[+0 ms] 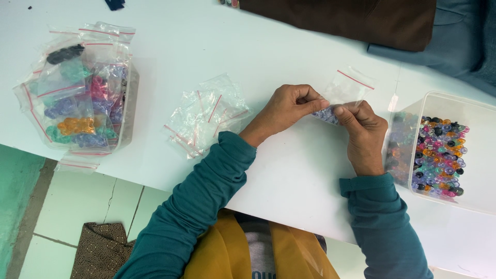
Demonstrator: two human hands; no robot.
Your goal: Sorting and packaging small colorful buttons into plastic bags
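My left hand point(285, 110) and my right hand point(364, 135) meet over the white table point(206, 46). Together they pinch a small clear zip bag point(345, 89) with a red seal line. The bag's lower end holds pale purple beads point(325, 114) between my fingertips. Both sleeves are teal.
A clear tub point(444, 101) of mixed coloured beads stands at the right, beside my right hand. A heap of empty zip bags point(206, 116) lies left of my left hand. Farther left, a clear container point(128, 111) is piled with filled bead bags. Brown and blue cloth point(361, 20) lies at the table's far edge.
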